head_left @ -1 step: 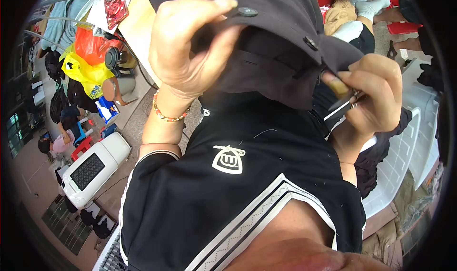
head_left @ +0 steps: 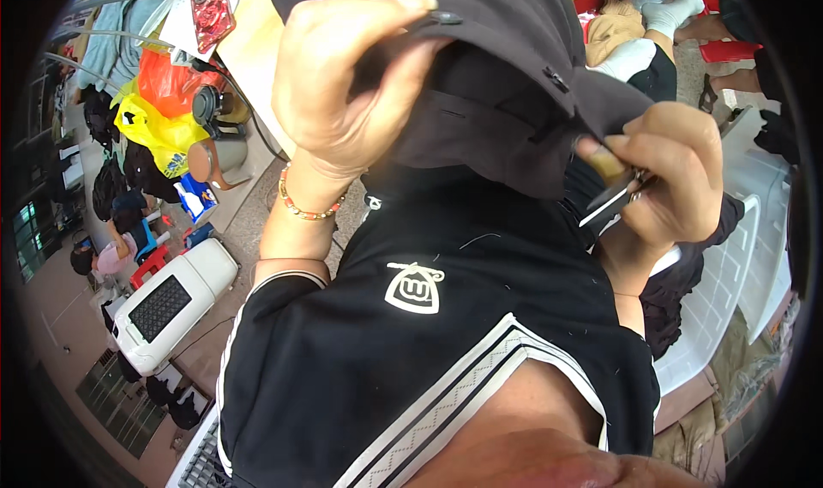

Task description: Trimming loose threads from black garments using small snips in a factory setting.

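Plainly, dark garment (head_left: pixel 506 93) in left hand (head_left: pixel 339 81) above pale shirt emblem (head_left: pixel 414 289).

garment (head_left: pixel 506 85): between hands (head_left: pixel 330 85) | bag (head_left: pixel 159 132): left of garment | crate (head_left: pixel 724 286): right

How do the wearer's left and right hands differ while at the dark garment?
The left hand pinches the dark garment beside a button, while the right hand is at the garment's opposite side. The right hand grips a slim tool, blurred; no tool shows in the left hand. The left hand has a beaded bracelet at its wrist; the right hand shows none. Both have bent fingers.
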`<state>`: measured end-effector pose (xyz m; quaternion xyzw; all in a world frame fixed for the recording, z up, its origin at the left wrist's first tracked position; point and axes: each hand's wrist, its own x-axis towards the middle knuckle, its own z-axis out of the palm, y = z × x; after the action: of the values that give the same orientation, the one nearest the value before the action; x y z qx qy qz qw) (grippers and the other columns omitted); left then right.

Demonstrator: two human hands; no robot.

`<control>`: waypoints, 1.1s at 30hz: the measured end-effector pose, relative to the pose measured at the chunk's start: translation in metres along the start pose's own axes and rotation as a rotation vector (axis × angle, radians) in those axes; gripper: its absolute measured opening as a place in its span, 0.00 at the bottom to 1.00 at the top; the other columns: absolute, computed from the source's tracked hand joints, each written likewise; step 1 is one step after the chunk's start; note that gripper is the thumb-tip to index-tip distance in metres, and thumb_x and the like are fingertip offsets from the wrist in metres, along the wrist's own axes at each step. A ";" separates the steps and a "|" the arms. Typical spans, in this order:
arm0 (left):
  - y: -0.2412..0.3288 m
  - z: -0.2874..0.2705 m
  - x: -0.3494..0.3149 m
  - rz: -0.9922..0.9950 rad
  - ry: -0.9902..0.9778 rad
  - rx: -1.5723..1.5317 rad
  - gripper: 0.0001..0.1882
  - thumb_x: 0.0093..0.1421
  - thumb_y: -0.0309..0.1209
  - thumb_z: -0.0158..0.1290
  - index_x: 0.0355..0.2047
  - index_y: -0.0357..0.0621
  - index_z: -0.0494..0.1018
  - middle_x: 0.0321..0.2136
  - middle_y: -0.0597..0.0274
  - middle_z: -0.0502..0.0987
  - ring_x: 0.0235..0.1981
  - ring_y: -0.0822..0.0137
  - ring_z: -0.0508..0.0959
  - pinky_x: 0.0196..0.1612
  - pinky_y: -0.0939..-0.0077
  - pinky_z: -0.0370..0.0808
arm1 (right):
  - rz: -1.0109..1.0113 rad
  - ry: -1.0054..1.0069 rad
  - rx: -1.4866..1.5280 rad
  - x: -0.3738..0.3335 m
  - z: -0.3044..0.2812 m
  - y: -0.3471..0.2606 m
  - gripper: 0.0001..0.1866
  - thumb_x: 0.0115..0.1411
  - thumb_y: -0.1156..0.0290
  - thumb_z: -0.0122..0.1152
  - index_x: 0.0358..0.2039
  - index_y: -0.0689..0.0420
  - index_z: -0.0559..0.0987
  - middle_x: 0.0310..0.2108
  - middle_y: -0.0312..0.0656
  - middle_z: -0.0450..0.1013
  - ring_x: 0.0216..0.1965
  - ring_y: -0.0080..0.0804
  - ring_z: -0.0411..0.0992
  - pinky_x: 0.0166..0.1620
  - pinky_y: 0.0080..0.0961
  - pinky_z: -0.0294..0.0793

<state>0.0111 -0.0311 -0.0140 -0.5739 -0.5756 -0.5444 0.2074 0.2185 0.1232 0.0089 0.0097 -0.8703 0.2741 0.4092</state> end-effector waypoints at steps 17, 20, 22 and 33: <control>0.004 0.009 -0.020 -0.665 0.094 -0.605 0.07 0.56 0.20 0.59 0.34 0.37 0.72 0.36 0.63 0.73 0.35 0.75 0.73 0.41 0.84 0.70 | -0.063 -0.113 0.302 0.004 0.052 -0.017 0.13 0.35 0.74 0.72 0.21 0.57 0.75 0.22 0.35 0.68 0.17 0.28 0.69 0.17 0.22 0.64; 0.002 0.009 -0.023 -0.637 0.092 -0.659 0.07 0.57 0.21 0.59 0.34 0.37 0.72 0.36 0.63 0.73 0.36 0.75 0.73 0.42 0.84 0.70 | -0.062 -0.130 0.363 0.004 0.058 -0.009 0.14 0.36 0.75 0.75 0.23 0.59 0.76 0.21 0.37 0.68 0.16 0.26 0.67 0.17 0.20 0.62; 0.002 0.007 -0.025 -0.626 0.092 -0.657 0.08 0.57 0.21 0.59 0.35 0.37 0.71 0.36 0.63 0.73 0.37 0.75 0.73 0.42 0.84 0.70 | 0.071 -0.220 0.500 0.005 0.057 -0.007 0.14 0.36 0.77 0.75 0.24 0.60 0.78 0.22 0.37 0.68 0.19 0.24 0.67 0.20 0.19 0.63; -0.007 -0.007 -0.003 0.020 -0.054 0.085 0.16 0.45 0.14 0.60 0.36 0.39 0.79 0.30 0.61 0.78 0.29 0.67 0.77 0.32 0.79 0.74 | 0.147 -0.046 0.293 0.021 0.072 0.006 0.14 0.41 0.79 0.75 0.30 0.62 0.80 0.20 0.30 0.62 0.21 0.13 0.57 0.22 0.13 0.51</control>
<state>0.0031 -0.0365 -0.0169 -0.5849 -0.5977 -0.5016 0.2214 0.1524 0.0978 -0.0162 0.0116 -0.8285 0.4269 0.3623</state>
